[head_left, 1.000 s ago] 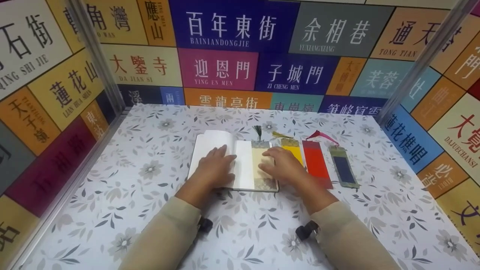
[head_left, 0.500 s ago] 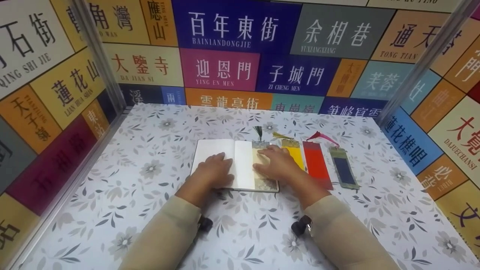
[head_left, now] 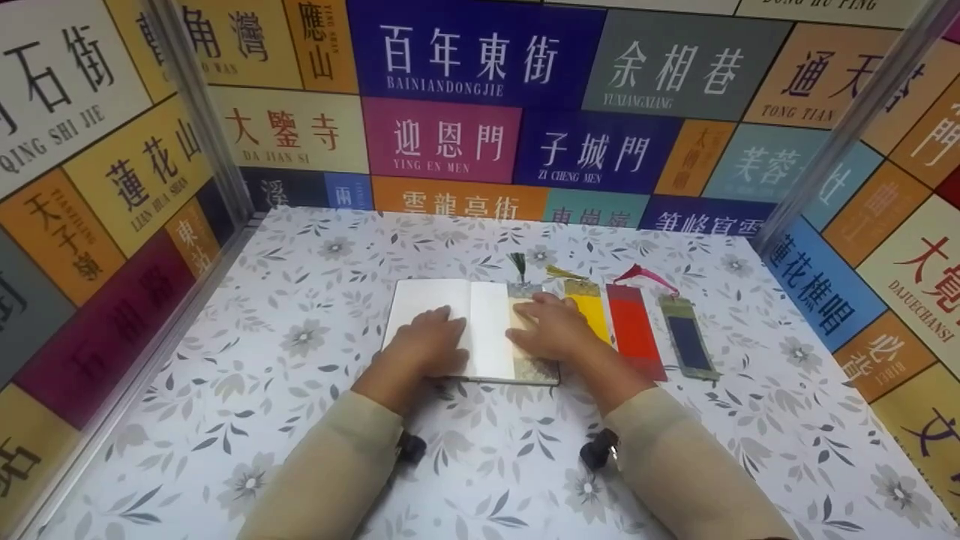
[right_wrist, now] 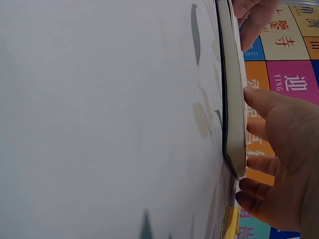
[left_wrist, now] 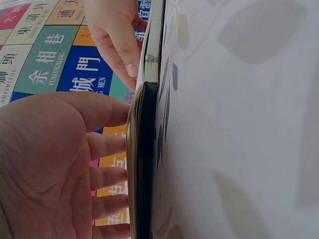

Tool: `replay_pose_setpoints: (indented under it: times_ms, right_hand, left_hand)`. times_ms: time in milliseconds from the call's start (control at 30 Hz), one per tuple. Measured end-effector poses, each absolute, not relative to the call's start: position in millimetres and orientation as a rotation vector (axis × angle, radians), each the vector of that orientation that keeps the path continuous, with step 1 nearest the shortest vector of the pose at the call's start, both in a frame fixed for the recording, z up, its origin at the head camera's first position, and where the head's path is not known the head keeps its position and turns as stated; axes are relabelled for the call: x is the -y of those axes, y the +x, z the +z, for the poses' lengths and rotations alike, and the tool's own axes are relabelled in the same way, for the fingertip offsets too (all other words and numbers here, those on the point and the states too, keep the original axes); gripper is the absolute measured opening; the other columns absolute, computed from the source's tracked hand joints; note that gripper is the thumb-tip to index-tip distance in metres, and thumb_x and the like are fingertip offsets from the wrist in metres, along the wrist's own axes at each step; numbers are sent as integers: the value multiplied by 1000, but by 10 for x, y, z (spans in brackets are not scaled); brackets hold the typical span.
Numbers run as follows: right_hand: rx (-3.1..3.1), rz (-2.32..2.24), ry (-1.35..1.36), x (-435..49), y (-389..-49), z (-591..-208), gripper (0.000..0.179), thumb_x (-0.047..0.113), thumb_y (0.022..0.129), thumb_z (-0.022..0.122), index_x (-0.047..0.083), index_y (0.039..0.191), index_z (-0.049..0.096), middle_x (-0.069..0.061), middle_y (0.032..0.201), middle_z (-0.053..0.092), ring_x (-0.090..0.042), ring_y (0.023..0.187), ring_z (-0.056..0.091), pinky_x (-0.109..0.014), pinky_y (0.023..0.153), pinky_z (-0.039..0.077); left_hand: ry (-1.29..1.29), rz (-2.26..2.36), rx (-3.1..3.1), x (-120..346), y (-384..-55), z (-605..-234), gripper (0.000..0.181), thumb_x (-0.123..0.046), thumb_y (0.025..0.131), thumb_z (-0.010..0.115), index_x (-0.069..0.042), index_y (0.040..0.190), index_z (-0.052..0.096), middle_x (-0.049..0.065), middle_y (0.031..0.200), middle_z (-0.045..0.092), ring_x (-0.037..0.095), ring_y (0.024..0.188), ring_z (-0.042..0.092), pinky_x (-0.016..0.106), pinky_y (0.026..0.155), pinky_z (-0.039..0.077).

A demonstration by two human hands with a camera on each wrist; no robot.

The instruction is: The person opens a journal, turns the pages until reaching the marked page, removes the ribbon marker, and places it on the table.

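A notebook (head_left: 489, 330) lies open on the table with blank white pages. My left hand (head_left: 431, 341) rests on its left page, fingers spread; in the left wrist view the fingertips (left_wrist: 119, 177) touch the paper above the dark cover. Along the right page's outer edge lies a cream bookmark (head_left: 537, 370) with grey patterned ends and a green tassel (head_left: 517, 264). Across it rests my right hand (head_left: 556, 330), covering its middle. In the right wrist view, that hand's thumb and fingers (right_wrist: 261, 164) touch the notebook's top surface.
Right of the notebook lie a yellow bookmark (head_left: 591, 309), partly behind the right hand, a red bookmark (head_left: 634, 326) with a pink ribbon, and a blue bookmark (head_left: 686, 341) with a green border. Panels printed with place names (head_left: 442, 139) enclose the floral-covered table (head_left: 315, 465).
The left page, raised at its top edge a second ago, now lies flat. My left hand slid slightly down, my right slightly left. The cream bookmark shifted a little right.
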State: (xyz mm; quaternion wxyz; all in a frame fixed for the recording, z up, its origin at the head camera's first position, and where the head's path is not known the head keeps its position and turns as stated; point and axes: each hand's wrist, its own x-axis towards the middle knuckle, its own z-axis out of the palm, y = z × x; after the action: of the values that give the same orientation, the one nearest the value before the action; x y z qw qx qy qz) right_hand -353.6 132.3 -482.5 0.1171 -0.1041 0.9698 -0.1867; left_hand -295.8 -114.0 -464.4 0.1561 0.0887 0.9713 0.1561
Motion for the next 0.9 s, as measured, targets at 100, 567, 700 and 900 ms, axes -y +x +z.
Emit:
replay_pose_setpoints:
  times_ms: [100,567,700,900]
  right_hand:
    - [-2838,-556,-300,-1341,-3546,-4826,70,59,96,68,32,159,53,-7,175,35,-43,161,27,-64,133,27]
    - [-2723,-909,75,-1425,-3622,-4747,73,37,93,83,20,158,54,-10,162,50,-32,143,52,-49,126,46]
    - [-2725,-1001,100,-1464,-3640,-4750,80,27,94,81,13,164,44,-14,160,55,-32,139,57,-47,124,48]
    - [-2755,-1102,126,-1502,-3651,-4763,73,18,94,75,5,161,47,-20,143,65,-33,126,62,-47,115,56]
  left_hand:
    - [241,455,-2779,1142,-2957,-4641,69,-41,105,59,-25,168,37,9,181,23,35,168,20,58,137,19]
    - [268,414,-2788,1149,-2995,-4695,69,-42,106,58,-23,169,35,10,180,23,36,168,21,59,136,23]
    - [275,420,-2781,1149,-3005,-4704,70,-42,106,57,-22,169,34,11,181,22,36,168,21,60,136,22]
    - [259,457,-2775,1151,-2992,-4695,69,-41,105,58,-24,169,36,9,181,22,35,168,20,59,136,21]
